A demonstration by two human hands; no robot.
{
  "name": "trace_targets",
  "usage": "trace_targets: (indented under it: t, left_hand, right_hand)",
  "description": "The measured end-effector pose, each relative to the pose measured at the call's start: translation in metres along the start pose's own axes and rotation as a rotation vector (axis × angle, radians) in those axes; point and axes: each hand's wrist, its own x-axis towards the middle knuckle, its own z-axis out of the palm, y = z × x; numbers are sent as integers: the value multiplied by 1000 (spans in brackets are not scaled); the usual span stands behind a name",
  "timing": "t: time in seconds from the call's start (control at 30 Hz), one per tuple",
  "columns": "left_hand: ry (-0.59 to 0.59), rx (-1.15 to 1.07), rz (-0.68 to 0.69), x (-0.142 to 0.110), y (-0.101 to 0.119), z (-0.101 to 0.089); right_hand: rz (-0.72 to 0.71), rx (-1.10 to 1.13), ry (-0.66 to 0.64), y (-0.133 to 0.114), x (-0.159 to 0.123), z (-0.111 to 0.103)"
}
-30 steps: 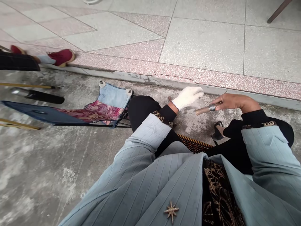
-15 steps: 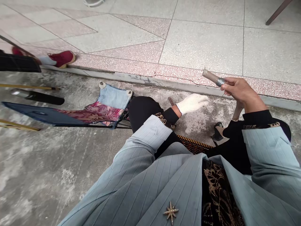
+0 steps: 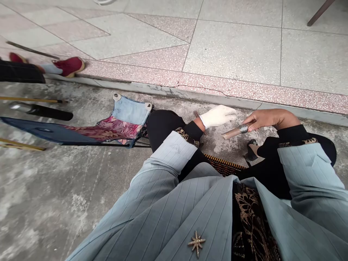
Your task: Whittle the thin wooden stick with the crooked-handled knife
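Seen from above, a seated person in a pale blue pinstriped jacket holds both hands low over the grey concrete floor (image 3: 67,188), at about one o'clock in the view. The bare right hand (image 3: 268,119) has its fingers closed around a brown stick-like tool with a metal band (image 3: 237,131), which lies nearly level and points toward nine o'clock, its tip just below the white-gloved left hand (image 3: 217,115), whose fingers are loosely together and hold nothing visible. At nine o'clock a folding stool with a patched cloth seat (image 3: 122,121) lies on the floor, with a red shoe (image 3: 69,66) farther off at ten o'clock.
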Motion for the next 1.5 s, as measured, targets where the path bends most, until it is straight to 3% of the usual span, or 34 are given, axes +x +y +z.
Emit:
trace_targets:
  t: [0.13,0.27,0.37,0.57,0.7,0.8,0.9,1.03,1.1,1.13,1.23,1.33,1.5]
  left_hand:
    - [-21,-292,17,2,-6,2]
    - [-20,-439,15,2,-8,7]
    - [-15,-439,26,2,-8,12]
    - [-115,-471,-73,3,-9,23]
    - [-171,-334,43,4,0,22]
    - [-175,-200,162,3,5,15]
    - [-117,-82,153,2,5,7]
    - [-5,-25,57,0,-3,0]
    - [74,-47,13,1,-8,-1]
    - [113,-67,1,1,-11,-1]
    - [187,-132,-22,3,-15,2]
    - [154,-156,-30,4,-14,8]
    - [-16,-149,56,4,-8,20]
  right_hand:
    - [-5,284,76,-10,-18,-8]
    - [-80,626,387,-9,-20,-8]
    - [-51,730,564,-3,-11,-5]
    - [101,680,782,11,0,-6]
    - [308,372,896,20,3,-8]
    - [467,1,750,24,10,-6]
    - [477,-190,380,27,15,0]
    - [180,-4,-194,20,10,3]
    - [-3,164,-238,12,1,1]
    - [-72,256,-167,8,-4,-2]
    - [-99,538,248,-2,-15,-7]
    - [-62,759,558,-6,-15,-7]
    - [-17,953,644,-6,2,2]
